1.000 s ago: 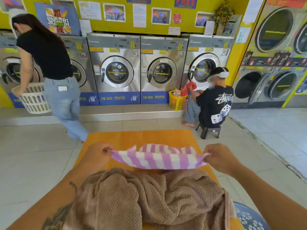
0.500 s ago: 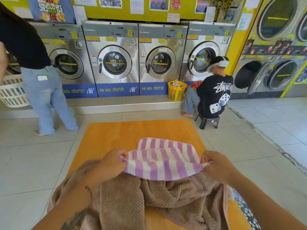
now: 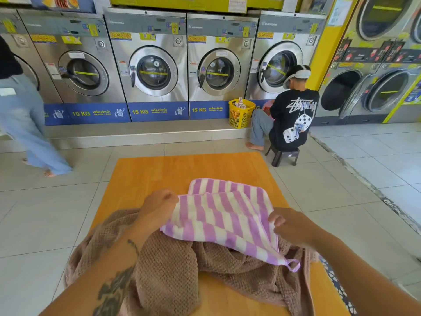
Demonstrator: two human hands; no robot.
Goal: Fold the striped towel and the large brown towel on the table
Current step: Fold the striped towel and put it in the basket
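Left hand (image 3: 157,208) curled around the left edge of the striped towel (image 3: 223,220); right hand (image 3: 290,226) pinches its right edge. Towel spans between the hands, doubled over. Near part drapes on the crumpled brown towel (image 3: 164,270) under both wrists, far part on the table (image 3: 148,172) beyond the hands.

held the striped towel (image 3: 223,215) with left hand (image 3: 157,208) and right hand (image 3: 292,228), over the brown towel (image 3: 164,270) on the table (image 3: 159,174).

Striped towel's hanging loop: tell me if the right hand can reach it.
Probably yes: the loop lies uncovered on the brown towel close to the right hand, which must first release the striped towel.
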